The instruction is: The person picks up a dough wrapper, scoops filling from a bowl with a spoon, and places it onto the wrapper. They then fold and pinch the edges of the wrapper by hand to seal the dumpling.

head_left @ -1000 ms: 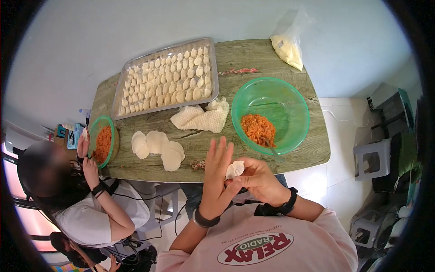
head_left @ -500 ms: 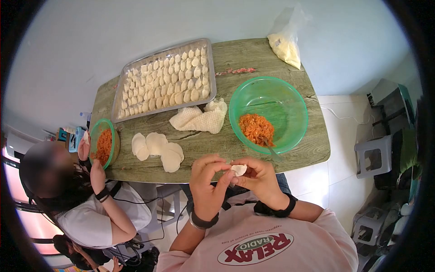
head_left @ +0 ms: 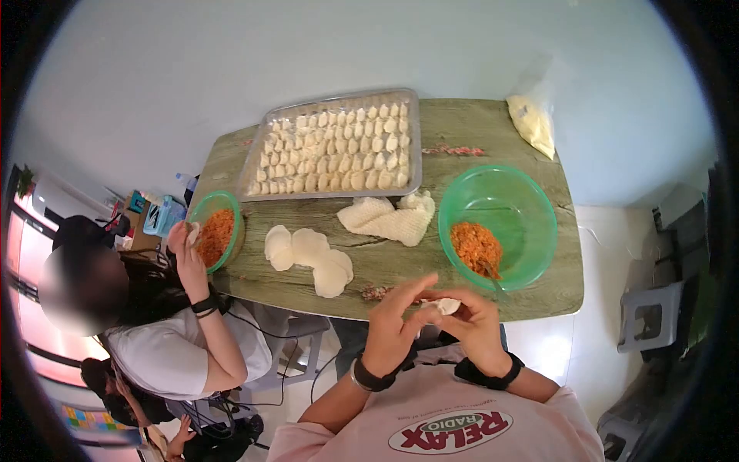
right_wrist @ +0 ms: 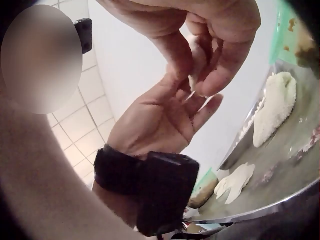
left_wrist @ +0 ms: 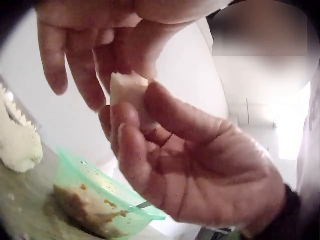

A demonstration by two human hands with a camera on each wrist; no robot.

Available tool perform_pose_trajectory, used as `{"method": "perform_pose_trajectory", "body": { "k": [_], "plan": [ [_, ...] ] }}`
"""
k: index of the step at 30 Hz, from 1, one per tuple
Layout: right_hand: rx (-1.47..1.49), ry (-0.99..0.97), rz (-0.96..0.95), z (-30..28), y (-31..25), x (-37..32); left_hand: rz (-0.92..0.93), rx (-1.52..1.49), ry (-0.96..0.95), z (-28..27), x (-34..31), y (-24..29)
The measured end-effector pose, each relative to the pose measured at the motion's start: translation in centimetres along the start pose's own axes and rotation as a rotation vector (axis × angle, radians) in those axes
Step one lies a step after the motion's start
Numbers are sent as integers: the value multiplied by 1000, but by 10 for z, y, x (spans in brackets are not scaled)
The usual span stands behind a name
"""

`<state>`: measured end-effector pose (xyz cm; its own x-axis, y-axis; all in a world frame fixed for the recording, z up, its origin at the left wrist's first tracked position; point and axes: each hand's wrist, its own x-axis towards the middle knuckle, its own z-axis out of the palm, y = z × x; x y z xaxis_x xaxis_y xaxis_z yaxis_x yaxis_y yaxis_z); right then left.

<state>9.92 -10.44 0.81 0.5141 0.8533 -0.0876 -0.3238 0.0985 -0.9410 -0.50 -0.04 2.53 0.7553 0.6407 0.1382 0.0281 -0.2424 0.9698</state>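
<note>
At far left, a smaller green plastic bowl of orange filling [head_left: 208, 203] stands on the wood-grained table. Next come flat, round, pale dough wrappers [head_left: 309, 248], overlapping, then a shallow rectangular tray [head_left: 416, 154] with rows of white dumplings, and a crumpled cream cloth [head_left: 389, 221] just below its right corner. The left hand [head_left: 391, 327] is loosely spread, thumb and index finger apart beside the held piece; whether the thumb touches it I cannot tell. That piece, a small white folded dumpling [head_left: 446, 306], lies between the hands, its long axis running roughly left to right. It is nearer the right hand [head_left: 477, 327], which pinches it between thumb and fingers. Beyond that hand sits a large translucent green bowl [head_left: 533, 215].
</note>
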Motion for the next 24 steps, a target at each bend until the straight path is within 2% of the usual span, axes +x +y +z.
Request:
{"method": "perform_pose_trajectory", "body": {
  "k": [1,2,3,5,10,12,14,16,17,19,21,24],
  "plan": [
    [-62,22,-73,0,-1,1,-132,-273,-34,1,0,1],
    [-187,30,-118,-4,5,2,-161,-401,-96,-1,-2,-4],
    [-189,18,-122,-4,4,3,-154,-400,-86,-4,-3,-9],
    [-466,34,-231,-4,-4,3,-247,-333,-223,-8,-4,-17],
    [-424,-4,-241,2,-11,3,-327,-491,-190,-12,-1,-29],
    [-302,-5,-218,3,-12,4,-355,-534,-176,-14,0,-35],
    [-261,16,-204,1,-10,3,-460,-679,-106,-15,3,-38],
    [-217,34,-188,-3,-6,2,-472,-794,-67,-20,9,-40],
    [-184,-13,-171,-6,-3,2,-488,-911,-33,-23,12,-41],
    [-151,-71,-157,-18,6,3,-467,-954,-20,-34,23,-40],
    [-347,-236,-71,-31,23,3,-406,-1026,20,-49,38,-35],
    [-503,-170,-81,-43,47,-9,-296,-1107,-15,-76,68,-17]
  ]
}}
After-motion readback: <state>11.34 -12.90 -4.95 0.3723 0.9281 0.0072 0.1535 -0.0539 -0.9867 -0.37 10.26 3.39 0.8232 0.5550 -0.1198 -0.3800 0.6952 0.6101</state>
